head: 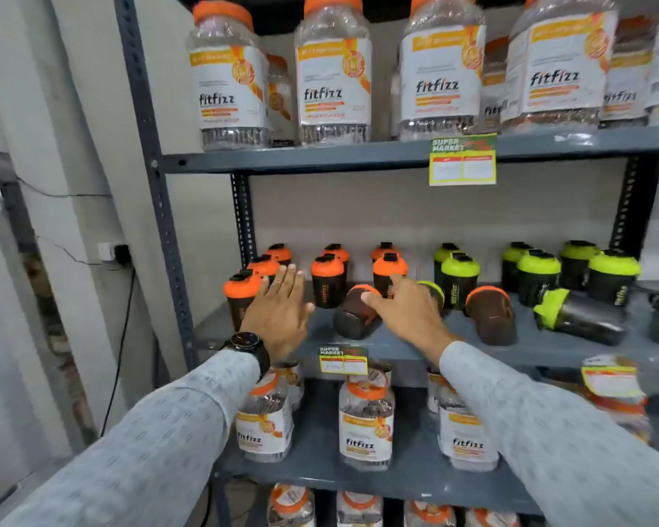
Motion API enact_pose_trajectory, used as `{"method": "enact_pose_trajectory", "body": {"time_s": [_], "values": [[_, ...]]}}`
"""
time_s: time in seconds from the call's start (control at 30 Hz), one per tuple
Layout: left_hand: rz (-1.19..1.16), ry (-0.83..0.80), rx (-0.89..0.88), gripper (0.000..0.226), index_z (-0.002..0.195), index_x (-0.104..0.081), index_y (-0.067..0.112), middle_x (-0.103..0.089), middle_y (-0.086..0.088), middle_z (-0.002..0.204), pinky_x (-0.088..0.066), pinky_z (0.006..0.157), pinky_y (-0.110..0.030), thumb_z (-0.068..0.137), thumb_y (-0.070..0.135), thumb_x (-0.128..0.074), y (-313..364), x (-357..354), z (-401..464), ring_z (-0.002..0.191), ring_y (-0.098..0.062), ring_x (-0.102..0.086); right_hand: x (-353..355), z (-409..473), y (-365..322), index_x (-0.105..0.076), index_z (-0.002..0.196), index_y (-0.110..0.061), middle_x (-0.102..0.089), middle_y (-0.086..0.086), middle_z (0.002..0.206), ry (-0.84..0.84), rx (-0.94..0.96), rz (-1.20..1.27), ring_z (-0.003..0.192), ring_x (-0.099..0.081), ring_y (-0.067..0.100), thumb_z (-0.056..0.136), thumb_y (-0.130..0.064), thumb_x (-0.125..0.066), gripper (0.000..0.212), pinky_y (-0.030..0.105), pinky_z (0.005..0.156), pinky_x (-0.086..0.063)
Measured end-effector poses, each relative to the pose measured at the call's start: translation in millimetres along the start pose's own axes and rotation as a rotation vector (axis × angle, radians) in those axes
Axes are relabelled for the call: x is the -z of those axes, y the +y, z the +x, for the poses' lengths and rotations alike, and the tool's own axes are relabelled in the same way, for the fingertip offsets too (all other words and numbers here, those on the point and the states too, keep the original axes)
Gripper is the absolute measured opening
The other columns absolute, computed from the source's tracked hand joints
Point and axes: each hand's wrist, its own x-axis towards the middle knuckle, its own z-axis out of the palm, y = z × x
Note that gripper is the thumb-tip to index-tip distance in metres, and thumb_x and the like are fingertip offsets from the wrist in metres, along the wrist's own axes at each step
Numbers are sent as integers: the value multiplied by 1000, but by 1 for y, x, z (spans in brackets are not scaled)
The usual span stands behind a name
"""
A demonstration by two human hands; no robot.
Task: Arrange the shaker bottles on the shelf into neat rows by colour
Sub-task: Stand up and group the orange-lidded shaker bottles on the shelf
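Black shaker bottles stand on the middle shelf. Several orange-lidded ones stand upright at the left, like the front-left bottle; several green-lidded ones stand at the right, like one. Two orange-lidded shakers lie tipped over, one in the middle and one further right. A green-lidded shaker lies on its side at the right. My left hand is open, fingers spread, just right of the front-left bottle. My right hand is open, thumb touching the middle fallen shaker's lid.
Large clear Fitfizz jars with orange lids fill the shelf above and the shelves below. Yellow price tags hang on the shelf edges. A grey upright post bounds the rack at the left, next to a wall socket.
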Motion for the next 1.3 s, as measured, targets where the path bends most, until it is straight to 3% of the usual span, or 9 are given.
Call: {"method": "enact_pose_trajectory", "body": {"time_s": [0.27,0.4,0.53,0.8,0.97,1.07,1.17,1.23,1.3], "values": [[-192,-349,0,55,152,-31,6,-25,-16,163,-15,124,-45,106,36,-24,-22,-71,21,152,-28,-19,-72,35,8,-59,132,-7,-64,11,124,-146,-565,407,106,-66,33,85,-59,-73,72,39,70,-65],[-217,-344,21,51,139,-48,13,-39,-15,156,-20,120,-45,105,41,-23,-29,-97,25,148,-28,-29,-89,52,9,-53,141,-11,-60,11,133,-168,-655,459,115,-64,34,88,-60,-72,75,44,81,-65],[-195,-299,40,61,144,-43,10,-38,-15,157,-19,122,-46,104,48,-19,-30,-116,18,147,-29,-29,-97,67,9,-49,145,-11,-57,15,140,-175,-716,528,119,-63,39,84,-53,-79,80,44,73,-62],[-197,-260,96,66,156,-26,12,-26,-10,164,-8,124,-39,104,50,-14,-25,-124,12,152,-24,-20,-105,84,3,-58,118,-11,-74,15,101,-199,-718,650,83,-75,34,69,-29,-92,62,41,64,-63],[-198,-229,87,67,155,-29,11,-28,-10,164,-8,124,-39,103,50,-13,-27,-128,11,152,-24,-22,-122,79,-12,-55,94,-22,-71,9,100,3,-571,641,89,-72,30,59,-35,-92,53,43,76,-64],[-197,-208,85,76,154,-31,11,-30,-10,163,-10,125,-40,97,54,-5,-26,-129,10,151,-24,-23,-132,72,-23,-64,114,-18,-68,5,107,129,-433,550,94,-66,24,64,-34,-91,59,33,77,-54],[-200,-190,89,77,154,-32,11,-31,-11,162,-11,125,-40,96,53,-4,-25,-130,9,151,-24,-24,-144,66,-31,-58,128,-19,-61,5,120,231,-347,456,109,-62,27,61,-36,-90,77,43,90,-55],[-207,-185,90,76,154,-32,11,-31,-11,162,-11,125,-40,96,53,-6,-25,-130,9,151,-24,-25,-153,60,-33,-53,130,-19,-55,4,124,281,-292,424,114,-58,27,59,-34,-91,81,47,95,-53],[-211,-173,85,74,154,-32,11,-32,-10,162,-11,125,-39,98,52,-7,-26,-131,9,151,-24,-25,-164,52,-31,-50,127,-18,-51,4,123,308,-246,422,113,-53,25,61,-28,-91,78,36,90,-49]]}}
